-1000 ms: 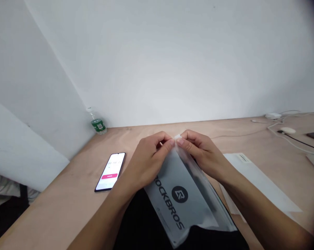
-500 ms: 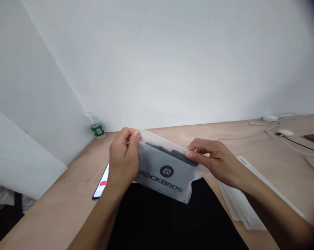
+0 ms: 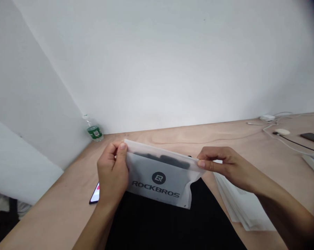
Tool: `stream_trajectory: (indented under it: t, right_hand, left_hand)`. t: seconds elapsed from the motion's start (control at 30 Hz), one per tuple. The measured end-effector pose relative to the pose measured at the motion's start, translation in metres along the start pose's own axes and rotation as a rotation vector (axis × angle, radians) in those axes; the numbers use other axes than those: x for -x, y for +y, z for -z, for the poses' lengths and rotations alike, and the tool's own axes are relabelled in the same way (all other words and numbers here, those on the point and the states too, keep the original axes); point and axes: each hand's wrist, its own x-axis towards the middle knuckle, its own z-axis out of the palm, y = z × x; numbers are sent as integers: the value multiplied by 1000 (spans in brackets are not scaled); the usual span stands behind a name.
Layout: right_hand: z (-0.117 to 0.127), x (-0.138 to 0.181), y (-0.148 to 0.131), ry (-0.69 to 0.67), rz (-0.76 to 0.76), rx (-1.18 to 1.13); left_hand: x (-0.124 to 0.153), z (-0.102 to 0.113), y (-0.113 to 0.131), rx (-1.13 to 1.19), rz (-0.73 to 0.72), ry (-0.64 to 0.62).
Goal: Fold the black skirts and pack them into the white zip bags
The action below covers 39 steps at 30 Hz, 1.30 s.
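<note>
A frosted plastic bag (image 3: 159,189) printed ROCKBROS is stretched between my two hands, with something dark showing through it. My left hand (image 3: 113,168) pinches its upper left corner, thumb on the front. At the upper right corner my right hand (image 3: 222,159) grips the top edge between thumb and fingers. Below the bag lies a black cloth-like sheet (image 3: 172,229), partly covered by it. Beside my right forearm is a stack of similar frosted bags (image 3: 240,205), partly hidden by that arm.
A phone (image 3: 95,196) with a lit screen lies partly behind my left hand. A water bottle (image 3: 94,132) stands in the back left corner against the wall. White cables and a charger (image 3: 267,118), a round white puck (image 3: 282,132) and a dark phone-like object (image 3: 313,138) lie at the right.
My right hand has slid outward to the bag's right corner, and my left hand has moved left and down. The top edge now looks straighter and more taut.
</note>
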Motion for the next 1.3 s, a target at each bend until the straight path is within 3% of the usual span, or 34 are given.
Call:
stream_trajectory:
  t: [0.17, 0.27, 0.4, 0.5, 0.57, 0.67, 0.73, 0.77, 0.9, 1.03, 1.1, 1.3]
  right_hand:
    - [7, 4, 7, -16, -33, -87]
    - [4, 3, 14, 68, -28, -200]
    - [-33, 6, 22, 314, -43, -761]
    - [-73, 14, 21, 201, -116, -1181]
    - [-90, 19, 19, 237, -184, -1276]
    - [-93, 23, 22, 356, -316, -1271]
    - [-88, 24, 24, 314, -360, -1238]
    - [-85, 25, 25, 269, -360, -1222]
    - [-80, 30, 26, 137, -309, -1166]
    - [-80, 35, 29, 100, -279, -1042]
    - [-80, 35, 31, 137, -309, -952]
    - [-59, 34, 54, 277, -316, -636]
  left_hand:
    - [-1, 3, -9, 43, 37, 30]
    - [-2, 2, -11, 228, 172, 76]
    - [17, -9, -1, 581, 410, 201]
    - [56, -22, 7, 826, 563, 206]
    - [81, -26, 6, 875, 674, 156]
    - [96, -17, -2, 781, 577, 34]
    - [88, -3, -7, 550, 436, -22]
    - [81, 4, -7, 429, 396, -115]
    - [61, 19, 4, 208, 467, -548]
    - [61, 13, 21, 345, 553, -765]
    - [64, 7, 27, 406, 573, -812]
    - [70, 2, 21, 393, 601, -748]
